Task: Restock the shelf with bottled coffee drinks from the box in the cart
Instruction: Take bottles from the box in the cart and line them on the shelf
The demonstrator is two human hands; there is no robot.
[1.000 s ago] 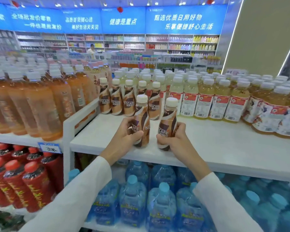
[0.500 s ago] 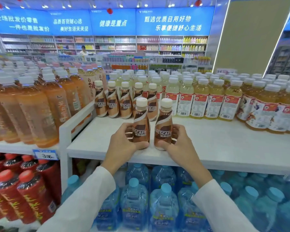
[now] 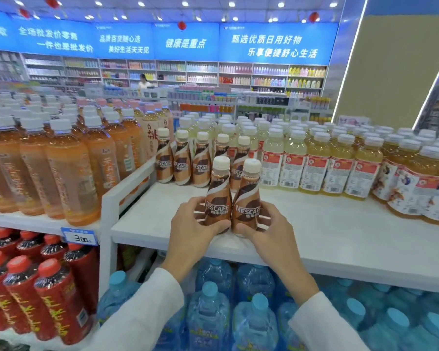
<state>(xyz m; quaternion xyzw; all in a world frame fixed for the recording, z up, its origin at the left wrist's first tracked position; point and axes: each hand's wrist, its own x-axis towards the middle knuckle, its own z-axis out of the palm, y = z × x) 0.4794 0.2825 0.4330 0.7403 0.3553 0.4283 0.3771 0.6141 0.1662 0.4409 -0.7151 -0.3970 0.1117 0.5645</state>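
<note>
Left hand (image 3: 190, 229): grip closed round the lower body of the left Nescafé bottle (image 3: 218, 196), with the thumb across the near side and the fingers wrapped round the far left side.
Right hand (image 3: 271, 231): grip closed round the lower body of the right Nescafé bottle (image 3: 247, 198), with the thumb at the near base and the fingers on the right side.
Held bottles: both upright, white caps up, labels facing near, side by side and touching at the lower body.
Position: at the near left part of the white shelf (image 3: 340, 236), well in front of the Nescafé row (image 3: 183, 160). The thumbs hide the bases, so they probably rest on the shelf, but contact is not confirmed.
Nescafé row: five upright bottles at the far side of the shelf, just right of the white divider rail (image 3: 127, 183).
Right of row: pale yellow drink bottles (image 3: 314, 160) in ranks.
Left bay: orange drink bottles (image 3: 69, 168).
Lower left: red-capped bottles (image 3: 36, 287) under a price tag (image 3: 79, 236).
Lower shelf: blue-capped water bottles (image 3: 211, 312) beneath the hands.
</note>
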